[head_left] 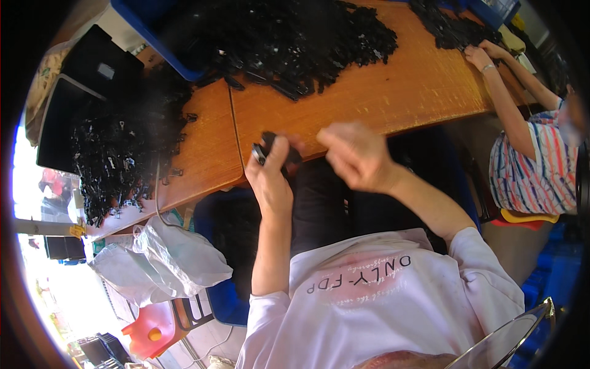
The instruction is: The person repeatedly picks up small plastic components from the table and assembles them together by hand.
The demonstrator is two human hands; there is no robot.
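Okay, so the black part (pixel 268 139) is in the left hand (pixel 270 184), pinched between thumb and fingers, with a shiny silvery end poking out left of the thumb. The thumb covers a good bit of it, so its full shape is hard to make out. It's up around the near edge of the surface (pixel 350 101), right of the seam. Right hand (pixel 359 157) is near it but apart, fingers curled in and kinda blurry; can't tell if they're pinching anything.

Around that: a big black pile (pixel 276 46) sits along the far edge, blue bin (pixel 165 48) at its left, and another pile of clips (pixel 120 147) covers the left end, beside a dark box (pixel 61 123). A co-worker's hands (pixel 479 56) are at a smaller heap (pixel 452 29) near the far right corner. White bag (pixel 172 261) is below the near edge on the left, next to a blue tub (pixel 230 312).

Left forearm points nearly straight away from the body; the right one slants in from the right, elbow bent.
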